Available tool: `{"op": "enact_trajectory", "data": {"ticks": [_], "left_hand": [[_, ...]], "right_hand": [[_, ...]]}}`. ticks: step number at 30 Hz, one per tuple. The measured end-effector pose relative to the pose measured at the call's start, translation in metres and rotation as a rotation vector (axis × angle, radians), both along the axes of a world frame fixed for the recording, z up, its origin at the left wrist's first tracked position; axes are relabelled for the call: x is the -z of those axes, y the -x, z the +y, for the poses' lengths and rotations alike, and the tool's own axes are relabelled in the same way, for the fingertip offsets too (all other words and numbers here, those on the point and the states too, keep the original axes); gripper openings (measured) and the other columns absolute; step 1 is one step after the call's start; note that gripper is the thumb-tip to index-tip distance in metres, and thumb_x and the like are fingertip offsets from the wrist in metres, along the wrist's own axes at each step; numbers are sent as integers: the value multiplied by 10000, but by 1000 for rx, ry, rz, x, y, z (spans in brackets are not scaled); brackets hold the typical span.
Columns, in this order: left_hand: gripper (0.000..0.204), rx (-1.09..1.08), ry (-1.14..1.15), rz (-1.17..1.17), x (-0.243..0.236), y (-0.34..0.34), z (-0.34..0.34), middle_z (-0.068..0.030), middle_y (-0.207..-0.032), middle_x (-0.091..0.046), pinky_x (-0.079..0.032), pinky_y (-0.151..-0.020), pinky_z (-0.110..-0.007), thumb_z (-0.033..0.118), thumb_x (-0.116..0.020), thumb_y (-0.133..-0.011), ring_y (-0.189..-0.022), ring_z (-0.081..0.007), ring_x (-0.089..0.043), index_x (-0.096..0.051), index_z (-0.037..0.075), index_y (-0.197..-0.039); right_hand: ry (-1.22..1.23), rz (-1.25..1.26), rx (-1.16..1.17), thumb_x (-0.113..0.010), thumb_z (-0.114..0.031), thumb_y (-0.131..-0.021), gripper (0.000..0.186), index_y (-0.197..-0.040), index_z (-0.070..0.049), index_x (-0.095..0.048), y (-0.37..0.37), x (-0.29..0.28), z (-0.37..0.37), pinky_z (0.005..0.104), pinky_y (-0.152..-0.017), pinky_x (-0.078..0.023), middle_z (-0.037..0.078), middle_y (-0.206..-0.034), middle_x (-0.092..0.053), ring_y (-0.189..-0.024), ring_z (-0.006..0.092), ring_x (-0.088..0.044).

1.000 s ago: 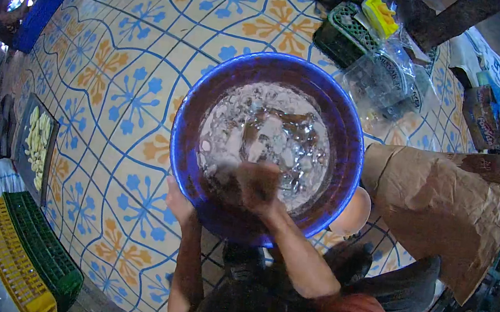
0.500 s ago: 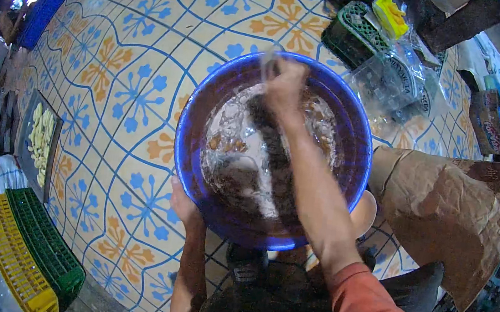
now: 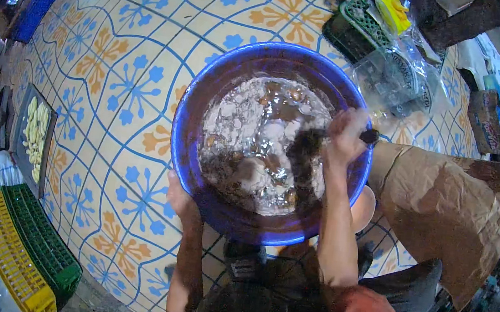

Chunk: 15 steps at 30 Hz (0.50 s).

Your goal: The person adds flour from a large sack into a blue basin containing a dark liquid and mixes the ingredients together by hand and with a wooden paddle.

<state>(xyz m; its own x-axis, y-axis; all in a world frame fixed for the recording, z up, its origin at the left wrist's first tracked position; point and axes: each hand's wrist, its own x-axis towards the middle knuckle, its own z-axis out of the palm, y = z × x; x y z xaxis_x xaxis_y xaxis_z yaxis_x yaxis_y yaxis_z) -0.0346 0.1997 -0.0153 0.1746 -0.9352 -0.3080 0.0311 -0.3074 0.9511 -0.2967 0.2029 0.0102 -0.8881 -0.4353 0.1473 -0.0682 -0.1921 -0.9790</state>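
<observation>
A large round blue tub [image 3: 180, 118] stands on the floor in front of me. Inside it is murky brownish liquid [image 3: 236, 113] with pale froth and small brown lumps. My left hand [image 3: 180, 197] holds the tub's outer wall at the lower left, its fingers partly hidden. Over the right rim, my right hand [image 3: 346, 134] is curled and smeared by motion. Beside its fingers shows a small dark end [image 3: 369, 136] of something I cannot make out. The hand's shadow falls on the liquid.
Right of the tub lie a brown paper sack [image 3: 445, 207] and a round tan object [image 3: 363, 210]. Beyond are clear plastic bags [image 3: 399, 81] and a green crate [image 3: 359, 19]. At left are a tray [image 3: 39, 172] of pale pieces and green [image 3: 40, 236] and yellow crates [image 3: 8, 244].
My right hand has swung from the tub's far side to its right rim. The liquid's surface shows more froth and lumps. My left hand stays at the tub's side.
</observation>
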Motion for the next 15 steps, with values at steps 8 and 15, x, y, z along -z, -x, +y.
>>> {"op": "enact_trajectory", "data": {"ticks": [8,15], "left_hand": [[408,64,-18,-226,8,-25,0,-57,-794,-581,-423,-611,-276,316,-306,-962,-672,-130,-512,-560,-3,-972],[415,34,63,104,24,-9,1,-50,-759,-581,-421,-593,-257,317,-310,-961,-643,-125,-509,-568,-5,-919]], "right_hand": [[-434,484,-970,-578,-403,-785,398,-852,-11,-575,-110,9,18,331,-661,-478,118,-734,-585,-681,267,-585],[-116,88,-80,-400,-271,-936,337,-623,-150,-364,-9,6,21,236,-445,-247,-53,-602,-363,-497,56,-315]]}}
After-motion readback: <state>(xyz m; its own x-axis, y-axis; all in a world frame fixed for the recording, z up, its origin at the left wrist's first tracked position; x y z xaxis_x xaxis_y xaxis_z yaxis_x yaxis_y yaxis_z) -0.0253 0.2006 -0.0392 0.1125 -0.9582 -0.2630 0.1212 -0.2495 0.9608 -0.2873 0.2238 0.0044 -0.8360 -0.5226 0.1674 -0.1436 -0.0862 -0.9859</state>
